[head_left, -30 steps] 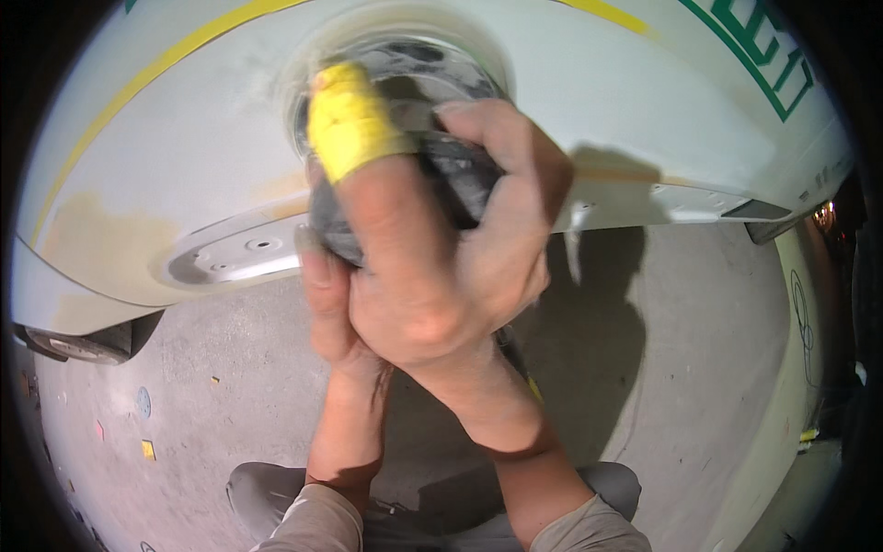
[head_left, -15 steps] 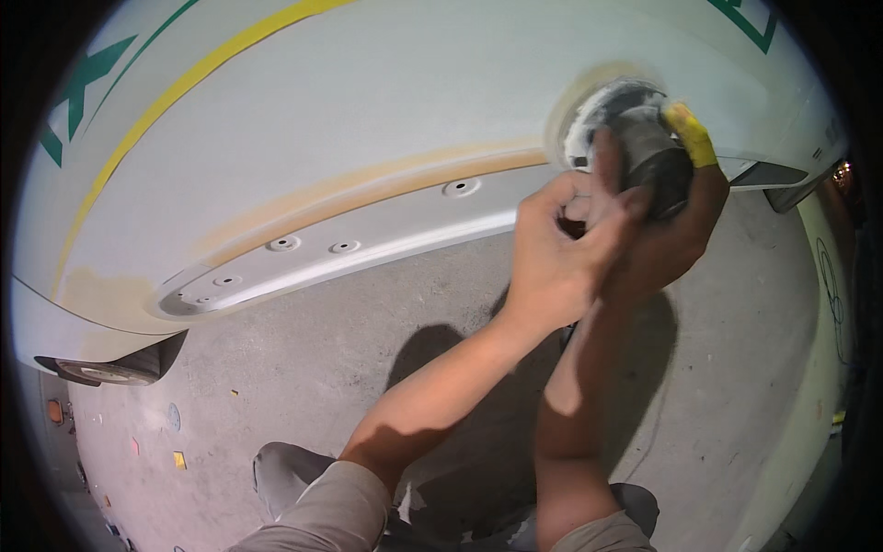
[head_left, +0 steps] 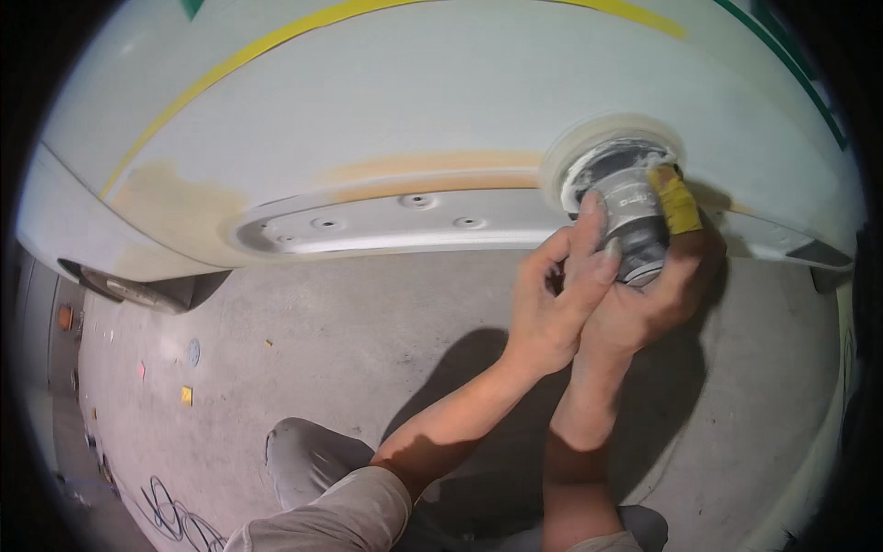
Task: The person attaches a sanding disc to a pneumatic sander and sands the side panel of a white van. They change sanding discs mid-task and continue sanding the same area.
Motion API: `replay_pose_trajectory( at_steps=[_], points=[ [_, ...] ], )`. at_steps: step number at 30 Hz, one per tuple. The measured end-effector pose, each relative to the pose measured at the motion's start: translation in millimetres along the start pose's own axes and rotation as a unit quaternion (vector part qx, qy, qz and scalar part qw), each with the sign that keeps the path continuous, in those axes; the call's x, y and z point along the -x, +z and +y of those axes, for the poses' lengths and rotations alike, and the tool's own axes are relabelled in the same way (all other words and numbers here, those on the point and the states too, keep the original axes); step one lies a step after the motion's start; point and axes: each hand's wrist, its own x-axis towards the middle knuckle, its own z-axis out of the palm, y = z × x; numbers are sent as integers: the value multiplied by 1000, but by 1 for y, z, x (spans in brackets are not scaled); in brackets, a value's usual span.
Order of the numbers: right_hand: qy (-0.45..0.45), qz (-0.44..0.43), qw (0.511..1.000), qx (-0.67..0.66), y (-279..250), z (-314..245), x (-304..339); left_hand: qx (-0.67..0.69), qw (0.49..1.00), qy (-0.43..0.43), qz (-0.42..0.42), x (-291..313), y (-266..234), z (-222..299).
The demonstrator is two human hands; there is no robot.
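Note:
A round orbital sander [head_left: 633, 204] with a grey and black body is pressed with its dusty pad against the lower side of a white car body panel [head_left: 441, 101]. My right hand [head_left: 667, 285] wraps the sander from below and the right. Yellow tape [head_left: 676, 198] covers a finger of that hand. From the left, my left hand [head_left: 556, 308] is closed against the sander, its fingers on the body. Tan sanded patches [head_left: 432, 166] run along the panel's lower edge, beside the pad. The pad's working face is hidden against the panel.
Below the panel lies a recessed sill [head_left: 368, 224] with several holes. Yellow tape [head_left: 248, 57] arcs across the panel. A wheel [head_left: 138, 293] shows at left. Small scraps [head_left: 187, 396] and a coiled cable or hose [head_left: 175, 520] lie on the concrete floor [head_left: 368, 350].
The view has turned, so the car and sill sit differently in the picture. Both hands remain on the sander, which stays against the panel. The coil at lower left has come into view.

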Motion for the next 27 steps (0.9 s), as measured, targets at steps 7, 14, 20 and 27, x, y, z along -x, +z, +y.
replay_pose_trajectory(
  at_steps=[7, 14, 20, 27],
  points=[
    [-11, -120, 987, -110, 58, -115, 53, -57, 978, 109, 170, 21, -118, 53],
    [-45, -188, 975, -112, 86, -189, 69, -86, 962, 140, 216, 27, -166, 94],
    [1, -195, 974, -119, 48, -133, 49, -94, 973, 111, 179, 25, -116, 58],
    [83, -87, 990, -74, 12, -40, 27, -90, 986, 64, 123, 14, -47, 11]
  ],
)
